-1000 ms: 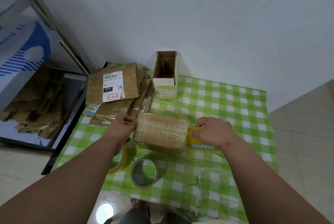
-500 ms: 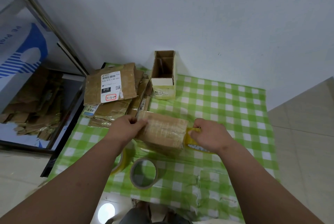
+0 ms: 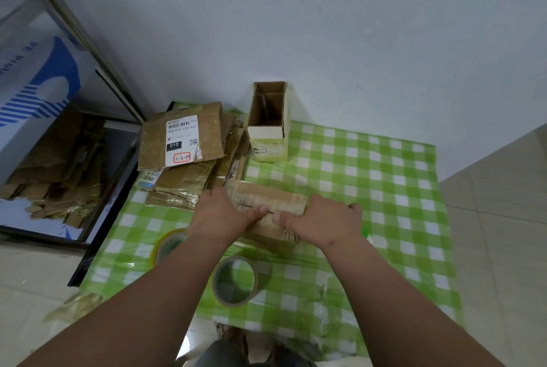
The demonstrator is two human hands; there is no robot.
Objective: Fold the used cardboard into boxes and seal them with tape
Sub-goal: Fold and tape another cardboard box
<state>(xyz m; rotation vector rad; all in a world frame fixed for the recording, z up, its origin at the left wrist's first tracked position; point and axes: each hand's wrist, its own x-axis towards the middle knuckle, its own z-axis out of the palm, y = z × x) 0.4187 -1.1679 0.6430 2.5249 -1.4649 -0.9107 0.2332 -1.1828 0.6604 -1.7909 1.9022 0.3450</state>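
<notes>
Both hands grip the box (image 3: 266,204) at mid-frame on the green checked cloth (image 3: 370,189). Left hand (image 3: 222,215) curls over its left end, thumb lying along the top seam; right hand (image 3: 319,223) clasps the right end, thumb pressed near the seam too. Their fingers wrap out of sight behind the box, and its near face is mostly covered. Whether the right hand also holds something is unclear. One tape roll (image 3: 235,281) stands below the hands; a second roll (image 3: 168,244) is half hidden by the left forearm. Flat cardboard (image 3: 183,159) is piled at upper left of the cloth, its lower sheets hidden. An open carton (image 3: 269,121) stands by the wall.
</notes>
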